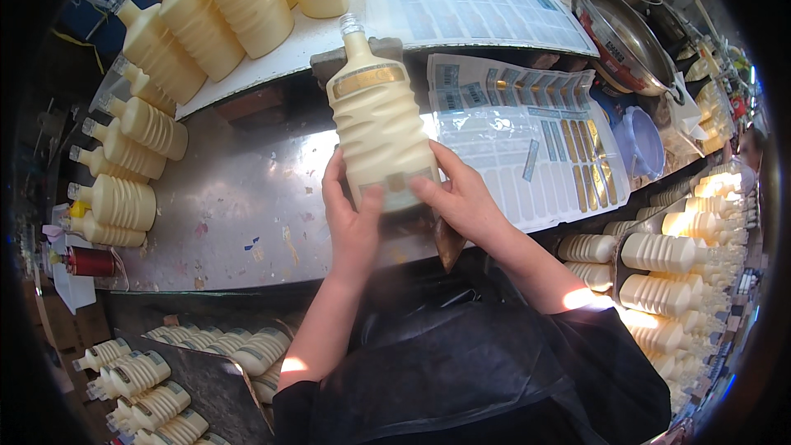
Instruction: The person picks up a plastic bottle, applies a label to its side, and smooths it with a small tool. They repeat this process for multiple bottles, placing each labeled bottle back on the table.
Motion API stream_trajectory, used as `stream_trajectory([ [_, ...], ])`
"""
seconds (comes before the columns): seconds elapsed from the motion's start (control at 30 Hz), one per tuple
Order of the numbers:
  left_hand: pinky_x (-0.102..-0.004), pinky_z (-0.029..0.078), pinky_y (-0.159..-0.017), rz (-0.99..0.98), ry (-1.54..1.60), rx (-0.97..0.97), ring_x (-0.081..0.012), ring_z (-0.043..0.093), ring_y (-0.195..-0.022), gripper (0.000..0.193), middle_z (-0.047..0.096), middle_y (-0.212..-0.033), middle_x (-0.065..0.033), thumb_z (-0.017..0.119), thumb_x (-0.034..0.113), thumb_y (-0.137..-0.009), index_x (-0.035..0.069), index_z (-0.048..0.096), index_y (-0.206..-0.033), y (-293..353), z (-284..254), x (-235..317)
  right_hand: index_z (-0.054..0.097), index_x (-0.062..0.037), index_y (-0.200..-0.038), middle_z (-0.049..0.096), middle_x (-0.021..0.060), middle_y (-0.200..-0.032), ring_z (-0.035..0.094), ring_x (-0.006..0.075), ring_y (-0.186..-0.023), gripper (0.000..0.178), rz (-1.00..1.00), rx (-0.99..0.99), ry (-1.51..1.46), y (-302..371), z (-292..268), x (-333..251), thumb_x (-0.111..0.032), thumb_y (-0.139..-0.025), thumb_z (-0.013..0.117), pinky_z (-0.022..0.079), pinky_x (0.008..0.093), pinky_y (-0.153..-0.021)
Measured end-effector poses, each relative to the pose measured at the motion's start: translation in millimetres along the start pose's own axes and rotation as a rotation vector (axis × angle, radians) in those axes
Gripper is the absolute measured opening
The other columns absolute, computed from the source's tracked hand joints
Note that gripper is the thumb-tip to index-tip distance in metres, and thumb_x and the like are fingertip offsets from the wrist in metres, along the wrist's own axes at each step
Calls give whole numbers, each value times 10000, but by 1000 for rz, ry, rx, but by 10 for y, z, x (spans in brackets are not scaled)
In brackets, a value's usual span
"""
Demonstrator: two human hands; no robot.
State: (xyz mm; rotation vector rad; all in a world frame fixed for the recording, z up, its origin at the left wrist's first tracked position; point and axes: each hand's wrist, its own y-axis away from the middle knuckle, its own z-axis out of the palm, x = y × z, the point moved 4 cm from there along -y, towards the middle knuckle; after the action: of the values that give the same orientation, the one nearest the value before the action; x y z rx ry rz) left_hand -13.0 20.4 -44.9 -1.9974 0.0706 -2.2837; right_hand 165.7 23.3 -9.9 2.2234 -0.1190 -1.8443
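A cream-coloured ribbed bottle (379, 128) with a clear threaded neck lies between my two hands over the metal worktop, its neck pointing away from me. Its shoulder bears a gold label (368, 80); a silvery label (401, 184) spans the lower end. My left hand (353, 210) is wrapped around the bottle's left side, thumb on its lower face. On the right side, my right hand (457, 194) grips it, with the thumb pressed on the silvery label. The neck end is by a dark grey block (387, 48). Sheets of gold and silver stickers (527, 140) lie to the right.
Several cream bottles (247, 4) stand on the white shelf at the back left; more (124, 198) lie along the left edge. A purple basin (640, 142) and a large pan (622, 29) sit at the right. Stacked bottles (659, 280) fill crates on both sides below.
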Motion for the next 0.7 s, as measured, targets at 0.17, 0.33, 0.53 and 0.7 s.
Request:
stream_trajectory([
  [0.17, -418, 296, -1206, 1, -10, 0, -283, 380, -1439, 752, 381, -1541, -188, 669, 329, -1000, -22, 298, -1551, 0, -5, 4, 396, 29, -1532, 654, 113, -1252, 644, 63, -813, 661, -62, -10, 22, -9, -3, -24, -219, -981, 665, 543, 246, -737],
  [0.33, -418, 291, -1208, -1, 3, 3, -281, 373, -1444, 742, 381, -1541, -188, 663, 320, -1001, -25, 300, -1548, 3, 2, 6, 397, 32, -1531, 639, 118, -1284, 643, 67, -828, 668, -62, -12, -7, -14, 3, 13, -233, -980, 668, 543, 250, -754],
  [0.53, -390, 291, -1197, -12, 32, -9, -247, 387, -1410, 648, 398, -1521, -149, 574, 275, -1046, 22, 294, -1572, 6, 18, 45, 417, 15, -1536, 651, 65, -1177, 572, 47, -734, 627, -73, -18, 2, -17, -11, 7, -277, -1021, 622, 497, 215, -678],
  [0.7, -375, 296, -1199, 22, 103, -30, -227, 413, -1399, 556, 423, -1526, -133, 467, 221, -1091, 50, 306, -1594, 22, -101, -85, 515, -44, -1509, 619, -40, -886, 442, 25, -626, 523, 11, -90, -257, -38, -171, 55, -317, -1064, 555, 402, 174, -587],
])
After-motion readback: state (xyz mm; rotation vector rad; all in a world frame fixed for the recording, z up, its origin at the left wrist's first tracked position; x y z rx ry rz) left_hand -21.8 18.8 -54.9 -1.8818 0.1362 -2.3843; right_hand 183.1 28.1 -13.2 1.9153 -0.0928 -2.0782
